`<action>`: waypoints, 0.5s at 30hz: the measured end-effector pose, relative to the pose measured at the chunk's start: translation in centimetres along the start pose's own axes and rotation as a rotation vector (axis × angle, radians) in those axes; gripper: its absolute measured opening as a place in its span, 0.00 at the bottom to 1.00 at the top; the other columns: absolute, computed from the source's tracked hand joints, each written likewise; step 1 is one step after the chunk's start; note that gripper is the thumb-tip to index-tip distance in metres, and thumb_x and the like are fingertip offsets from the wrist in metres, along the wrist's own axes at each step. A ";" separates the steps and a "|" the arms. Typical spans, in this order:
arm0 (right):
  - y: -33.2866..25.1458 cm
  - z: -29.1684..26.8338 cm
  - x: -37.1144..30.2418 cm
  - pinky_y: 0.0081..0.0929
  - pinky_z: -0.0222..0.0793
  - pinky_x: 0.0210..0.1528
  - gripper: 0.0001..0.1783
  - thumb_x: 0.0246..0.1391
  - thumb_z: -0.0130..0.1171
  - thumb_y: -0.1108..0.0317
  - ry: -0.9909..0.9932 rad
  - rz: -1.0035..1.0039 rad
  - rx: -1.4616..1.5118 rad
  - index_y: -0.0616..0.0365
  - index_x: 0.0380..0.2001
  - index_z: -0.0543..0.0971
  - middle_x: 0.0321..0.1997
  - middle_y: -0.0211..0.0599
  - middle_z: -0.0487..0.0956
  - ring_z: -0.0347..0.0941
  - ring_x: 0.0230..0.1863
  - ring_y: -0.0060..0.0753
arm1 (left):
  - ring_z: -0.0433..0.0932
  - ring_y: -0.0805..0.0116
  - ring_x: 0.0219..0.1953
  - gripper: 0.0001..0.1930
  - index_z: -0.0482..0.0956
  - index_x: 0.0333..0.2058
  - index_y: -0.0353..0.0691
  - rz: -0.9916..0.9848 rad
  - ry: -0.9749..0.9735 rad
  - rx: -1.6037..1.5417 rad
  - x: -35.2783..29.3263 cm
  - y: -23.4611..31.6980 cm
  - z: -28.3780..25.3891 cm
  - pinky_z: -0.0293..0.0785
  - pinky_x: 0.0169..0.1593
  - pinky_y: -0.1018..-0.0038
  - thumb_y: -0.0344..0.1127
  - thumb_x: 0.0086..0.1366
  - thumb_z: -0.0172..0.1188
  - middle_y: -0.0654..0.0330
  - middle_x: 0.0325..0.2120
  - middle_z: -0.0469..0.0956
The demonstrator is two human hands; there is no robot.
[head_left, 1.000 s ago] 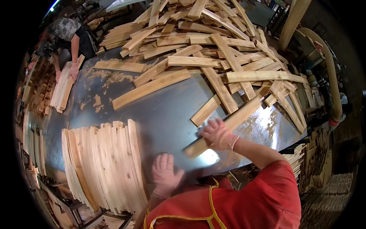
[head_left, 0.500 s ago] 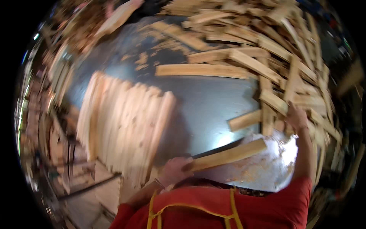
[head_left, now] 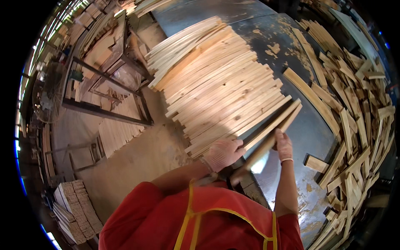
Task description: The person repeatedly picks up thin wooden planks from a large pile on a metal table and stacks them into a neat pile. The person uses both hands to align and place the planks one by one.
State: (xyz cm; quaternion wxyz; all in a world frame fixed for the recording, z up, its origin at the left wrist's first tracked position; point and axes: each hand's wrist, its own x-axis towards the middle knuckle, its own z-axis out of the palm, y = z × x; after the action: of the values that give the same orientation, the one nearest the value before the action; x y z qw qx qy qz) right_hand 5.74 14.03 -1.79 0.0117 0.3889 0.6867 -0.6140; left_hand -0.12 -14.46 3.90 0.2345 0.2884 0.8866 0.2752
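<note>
Plank in R hand juts both sides of grip.

Woodworking workshop, evidenced by aligned wooden slats beyond the left hand, heaped boards right of the right hand, and stacked lumber left of both.

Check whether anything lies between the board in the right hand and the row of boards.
Yes: a pale board lies between the board in the right hand and the row of boards, its near end at the left hand. Otherwise, only a strip of tabletop shows there.
</note>
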 end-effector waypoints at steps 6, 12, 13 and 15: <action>0.6 7.7 -1.6 0.24 0.69 0.35 0.40 0.67 0.66 0.50 0.054 -0.026 0.334 0.56 0.74 0.66 0.36 0.26 0.79 0.71 0.32 0.20 | 0.79 0.56 0.52 0.20 0.81 0.50 0.42 -0.231 0.444 -0.681 -5.2 -15.8 -1.6 0.79 0.54 0.60 0.48 0.67 0.68 0.54 0.52 0.78; 1.7 8.4 -1.2 0.33 0.70 0.63 0.51 0.67 0.68 0.55 0.231 -0.095 0.349 0.60 0.81 0.52 0.69 0.41 0.75 0.73 0.63 0.34 | 0.80 0.66 0.47 0.18 0.84 0.44 0.41 -1.003 0.532 -1.604 -4.9 -15.8 -1.7 0.79 0.55 0.67 0.51 0.68 0.69 0.61 0.45 0.83; 1.6 7.9 -0.9 0.31 0.69 0.65 0.50 0.68 0.67 0.58 0.259 -0.099 0.346 0.63 0.81 0.51 0.71 0.42 0.73 0.71 0.64 0.34 | 0.81 0.65 0.45 0.21 0.84 0.47 0.41 -0.904 0.347 -1.629 -5.6 -14.4 -2.2 0.79 0.54 0.67 0.53 0.68 0.70 0.60 0.43 0.84; 2.6 6.4 1.8 0.30 0.63 0.72 0.49 0.68 0.66 0.60 0.339 -0.186 0.367 0.63 0.81 0.51 0.77 0.44 0.68 0.67 0.72 0.36 | 0.83 0.65 0.45 0.26 0.84 0.54 0.39 -0.538 0.000 -1.351 -9.1 -13.1 0.2 0.80 0.55 0.66 0.54 0.68 0.69 0.57 0.45 0.85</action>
State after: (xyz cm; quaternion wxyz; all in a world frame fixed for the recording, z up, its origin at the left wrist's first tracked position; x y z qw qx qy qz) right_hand 2.98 9.34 -6.41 -0.2306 0.4170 0.5889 -0.6528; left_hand 1.56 -29.17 -2.11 0.4212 -0.1475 0.5634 0.6953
